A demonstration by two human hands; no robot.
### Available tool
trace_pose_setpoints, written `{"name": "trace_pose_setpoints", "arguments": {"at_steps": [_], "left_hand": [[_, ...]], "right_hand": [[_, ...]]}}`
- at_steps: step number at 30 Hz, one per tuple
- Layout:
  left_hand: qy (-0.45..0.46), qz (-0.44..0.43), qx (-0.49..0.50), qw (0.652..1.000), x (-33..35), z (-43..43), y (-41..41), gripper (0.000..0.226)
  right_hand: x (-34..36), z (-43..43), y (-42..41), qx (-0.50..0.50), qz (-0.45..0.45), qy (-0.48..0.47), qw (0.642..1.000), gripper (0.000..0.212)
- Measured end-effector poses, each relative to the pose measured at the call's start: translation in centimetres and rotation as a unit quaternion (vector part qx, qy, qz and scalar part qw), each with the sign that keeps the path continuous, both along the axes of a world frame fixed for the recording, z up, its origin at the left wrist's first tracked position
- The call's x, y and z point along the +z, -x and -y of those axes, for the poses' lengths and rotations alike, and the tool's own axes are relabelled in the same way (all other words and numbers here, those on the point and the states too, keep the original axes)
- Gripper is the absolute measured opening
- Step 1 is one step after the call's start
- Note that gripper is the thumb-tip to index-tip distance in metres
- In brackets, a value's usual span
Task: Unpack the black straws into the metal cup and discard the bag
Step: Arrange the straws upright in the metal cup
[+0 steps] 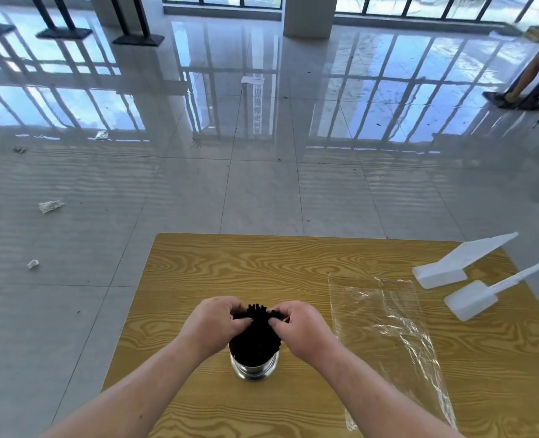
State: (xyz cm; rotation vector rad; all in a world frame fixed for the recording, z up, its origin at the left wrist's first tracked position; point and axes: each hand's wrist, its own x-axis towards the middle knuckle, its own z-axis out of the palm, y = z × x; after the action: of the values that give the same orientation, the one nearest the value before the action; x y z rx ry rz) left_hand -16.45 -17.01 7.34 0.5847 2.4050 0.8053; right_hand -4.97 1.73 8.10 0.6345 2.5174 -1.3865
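**Over the cup: both hands bunched on the straw tips**

Near the front middle of the table, I see my left hand [219,320] and right hand [299,327] pressed in from either side on the black straws [255,336], fingers curled and pinched around the top of the bundle. Only a small tuft of straw ends shows between the two hands. The straws stand upright in the metal cup [254,369], which sits on the wooden table [230,267] directly below my hands; its shiny lower wall and base show beneath the dark bundle.

To my right, the clear plastic bag [388,330] lies flat and crinkled on the table, apart from the cup and touched by neither hand. Beyond it, near the far right corner, two white plastic scoops [451,267] lie side by side, handles pointing away. Past the table edge, scraps of crumpled paper [50,206] sit on the glossy tiled floor [261,184]
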Motion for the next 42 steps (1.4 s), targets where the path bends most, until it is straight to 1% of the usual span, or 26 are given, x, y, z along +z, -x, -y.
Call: {"name": "trace_pose_setpoints", "arguments": {"at_steps": [3, 7, 12, 18, 22, 26, 28, 32, 36, 38, 42], "left_hand": [[0.0, -0.004, 0.0, 1.0, 0.0, -0.2, 0.0, 0.012], [-0.005, -0.015, -0.006, 1.0, 0.1, -0.4, 0.0, 0.025], [0.0, -0.035, -0.009, 0.999, 0.1, -0.5, 0.1, 0.027], [-0.005, -0.043, -0.015, 0.999, 0.6, -0.6, 0.0, 0.035], [-0.026, -0.048, -0.024, 0.998, 1.1, -1.2, -0.4, 0.032], [-0.042, -0.049, -0.031, 0.997, 1.8, -2.2, -0.8, 0.027], [-0.049, -0.037, -0.029, 0.998, 2.0, -2.4, -1.0, 0.024], [-0.063, -0.01, -0.026, 0.998, 2.1, -2.6, -1.1, 0.019], [-0.082, 0.022, -0.011, 0.996, 2.1, -2.5, -1.0, 0.01], [-0.086, 0.031, -0.005, 0.996, 2.1, -2.4, -0.9, 0.009], [-0.102, 0.06, 0.001, 0.993, 2.2, -2.2, -0.7, 0.004]], "right_hand": [[0.1, -0.1, 0.0, -0.028, -0.007, 0.033, 0.999, 0.011], [0.2, 0.0, 0.3, -0.053, -0.023, 0.05, 0.997, 0.007], [0.6, 0.1, 0.4, -0.062, -0.031, 0.079, 0.994, 0.007], [1.3, -0.3, 0.3, -0.061, -0.047, 0.065, 0.995, 0.005], [2.3, -0.5, 0.6, -0.061, -0.071, 0.06, 0.994, 0.01], [3.1, -0.4, 0.9, -0.052, -0.1, 0.056, 0.992, 0.031], [3.3, -0.4, 0.9, -0.046, -0.117, 0.071, 0.99, 0.035], [3.5, -0.2, 1.0, -0.051, -0.131, 0.084, 0.986, 0.029], [3.6, -0.4, 0.7, -0.058, -0.14, 0.092, 0.984, 0.019], [3.6, -0.6, 0.4, -0.066, -0.137, 0.098, 0.983, 0.019], [3.6, -0.5, 0.1, -0.068, -0.126, 0.095, 0.985, 0.012]]}}
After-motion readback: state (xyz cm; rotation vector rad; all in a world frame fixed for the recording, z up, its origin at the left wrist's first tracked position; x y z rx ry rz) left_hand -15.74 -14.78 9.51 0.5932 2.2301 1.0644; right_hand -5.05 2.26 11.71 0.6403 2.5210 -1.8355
